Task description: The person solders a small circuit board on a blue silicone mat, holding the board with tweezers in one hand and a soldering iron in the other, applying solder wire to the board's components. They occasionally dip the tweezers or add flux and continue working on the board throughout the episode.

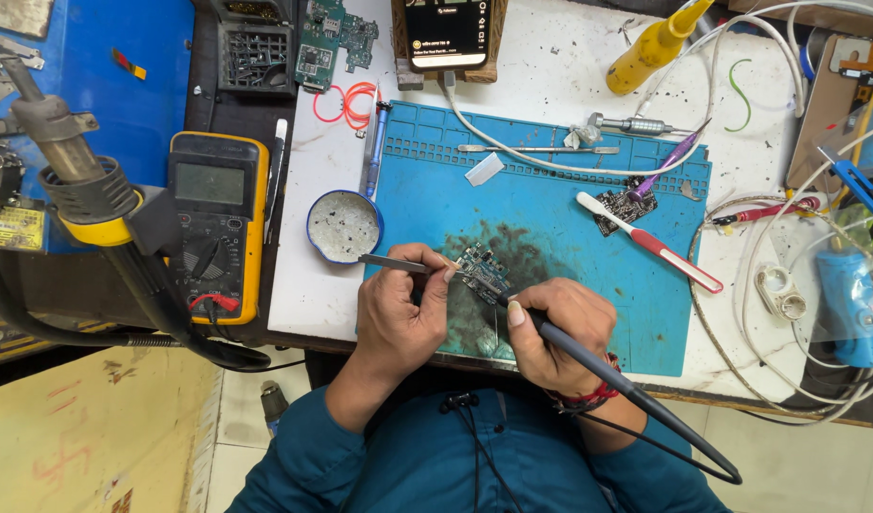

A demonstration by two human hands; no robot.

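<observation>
A small blue-green circuit board (478,269) lies on a blue work mat (550,209) near the table's front edge, between both hands. Board is roughly square w/ tiny parts on top; dark smudges stain the mat around it. Left hand (398,318), just left of the board, has its grip closed on metal tweezers (398,263), tips at the board's left edge. Right hand (555,332), below-right, has its grip closed pen-style on a dark soldering iron (588,356), tip touching the board. Further out: a round tin (343,226) to the left, a yellow multimeter (216,223), a red-white toothbrush (645,239) to the right.
</observation>
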